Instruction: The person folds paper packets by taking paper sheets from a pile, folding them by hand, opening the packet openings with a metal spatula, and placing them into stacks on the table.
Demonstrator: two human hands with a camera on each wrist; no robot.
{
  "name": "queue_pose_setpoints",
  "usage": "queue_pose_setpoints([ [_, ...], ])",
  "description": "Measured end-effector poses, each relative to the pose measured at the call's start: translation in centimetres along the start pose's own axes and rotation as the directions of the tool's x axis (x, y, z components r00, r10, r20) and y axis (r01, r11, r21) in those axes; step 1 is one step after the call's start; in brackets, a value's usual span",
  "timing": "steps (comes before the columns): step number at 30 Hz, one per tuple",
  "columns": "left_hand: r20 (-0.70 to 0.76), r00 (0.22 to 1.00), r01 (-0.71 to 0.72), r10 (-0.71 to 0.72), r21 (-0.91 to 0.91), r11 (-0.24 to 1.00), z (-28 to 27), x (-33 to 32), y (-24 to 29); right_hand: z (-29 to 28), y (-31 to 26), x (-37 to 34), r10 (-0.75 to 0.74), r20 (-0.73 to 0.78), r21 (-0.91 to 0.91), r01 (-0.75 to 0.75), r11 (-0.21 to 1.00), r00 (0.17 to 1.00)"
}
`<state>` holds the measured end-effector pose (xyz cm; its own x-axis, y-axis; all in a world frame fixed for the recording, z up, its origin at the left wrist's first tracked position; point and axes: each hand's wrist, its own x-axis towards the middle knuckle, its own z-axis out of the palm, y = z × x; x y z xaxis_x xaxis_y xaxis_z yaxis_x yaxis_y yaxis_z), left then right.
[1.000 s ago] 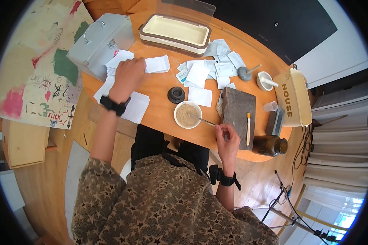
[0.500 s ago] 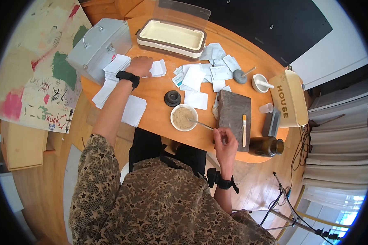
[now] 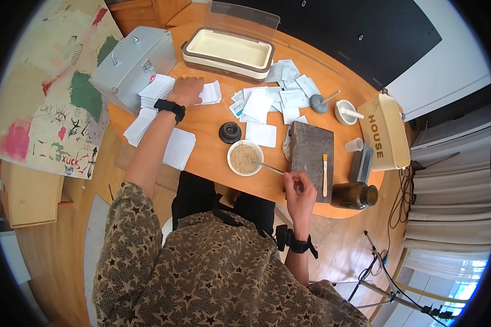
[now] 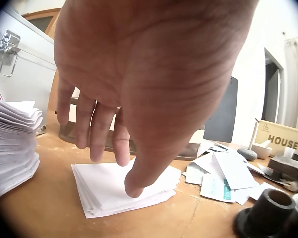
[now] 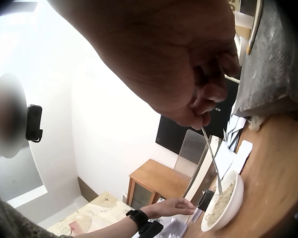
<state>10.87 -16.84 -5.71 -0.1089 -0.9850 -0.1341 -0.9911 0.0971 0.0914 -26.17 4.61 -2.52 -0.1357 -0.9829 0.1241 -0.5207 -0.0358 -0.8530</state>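
Observation:
My left hand (image 3: 186, 90) reaches over a small stack of folded white papers (image 4: 99, 188) in front of the silver case. In the left wrist view its fingers hang loose and straight past the far side, with the thumb down at the stack's top. My right hand (image 3: 301, 191) pinches the end of a thin metal utensil (image 5: 212, 157) between thumb and fingers. The utensil slants into a white bowl (image 3: 245, 173) of light brown powder (image 3: 244, 157); its tip is in the powder. Behind the bowl sits a round black stand (image 3: 230, 131).
A silver case (image 3: 133, 57) and a tall paper pile (image 3: 156, 90) stand left. Farther back is a cream lidded box (image 3: 229, 46). White packets (image 3: 294, 98), a dark slab (image 3: 311, 147) with a brush (image 3: 325, 174), a brown jar (image 3: 354, 195) and a mortar (image 3: 346, 111) lie right.
My left hand has moved right and come down from beside the tall pile to the small paper stack. The right hand keeps its pinch on the utensil in the bowl.

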Motion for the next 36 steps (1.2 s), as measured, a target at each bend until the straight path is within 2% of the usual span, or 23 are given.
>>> queue_pose_setpoints([
  [8,0.059,0.998,0.021,-0.019,-0.03,0.999,-0.1,-0.3,0.3,-0.1,0.4,0.0,-0.019,-0.001,-0.017,0.019,1.0,1.0],
  [14,0.03,0.999,0.018,-0.019,0.02,1.0,-0.4,-0.5,0.5,-0.2,0.3,0.0,-0.016,0.004,-0.021,0.016,1.0,1.0],
  [18,0.026,0.999,0.026,-0.026,-0.012,1.0,-0.7,-0.6,0.3,-0.1,0.5,0.0,-0.023,0.003,-0.011,0.023,1.0,1.0],
  [20,-0.091,0.996,-0.017,0.013,-0.048,0.999,-1.0,-1.4,0.5,-0.1,0.3,0.0,-0.025,-0.002,-0.009,0.025,1.0,1.0],
  [21,-0.09,0.996,-0.018,0.013,-0.047,0.999,-1.3,-1.9,0.9,-0.2,0.0,0.1,-0.007,-0.012,0.001,0.007,1.0,1.0],
  [23,-0.222,0.972,-0.094,0.08,-0.051,0.994,-1.9,-3.5,2.1,-0.4,-0.2,0.1,0.015,-0.022,0.01,-0.015,1.0,1.0],
  [26,-0.3,0.945,-0.16,0.128,-0.087,0.983,-3.1,-6.9,4.3,-0.8,-0.2,0.1,0.02,-0.027,0.04,-0.019,0.999,0.999],
  [32,-0.326,0.935,-0.211,0.143,-0.185,0.96,-3.1,-12.3,8.3,-1.6,-1.1,0.2,0.038,-0.041,0.117,-0.033,0.993,0.998],
  [34,-0.407,0.899,-0.263,0.162,-0.206,0.942,-2.5,-13.5,9.4,-1.5,-1.0,0.2,0.02,-0.08,0.142,-0.009,0.99,0.997],
  [35,-0.342,0.929,-0.228,0.139,-0.237,0.944,-2.6,-14.3,10.2,-1.5,-1.1,0.2,0.024,-0.079,0.142,-0.012,0.99,0.997],
  [36,-0.339,0.93,-0.228,0.139,-0.238,0.944,-2.4,-14.9,10.8,-1.5,-1.4,0.2,0.026,-0.08,0.156,-0.013,0.988,0.996],
])
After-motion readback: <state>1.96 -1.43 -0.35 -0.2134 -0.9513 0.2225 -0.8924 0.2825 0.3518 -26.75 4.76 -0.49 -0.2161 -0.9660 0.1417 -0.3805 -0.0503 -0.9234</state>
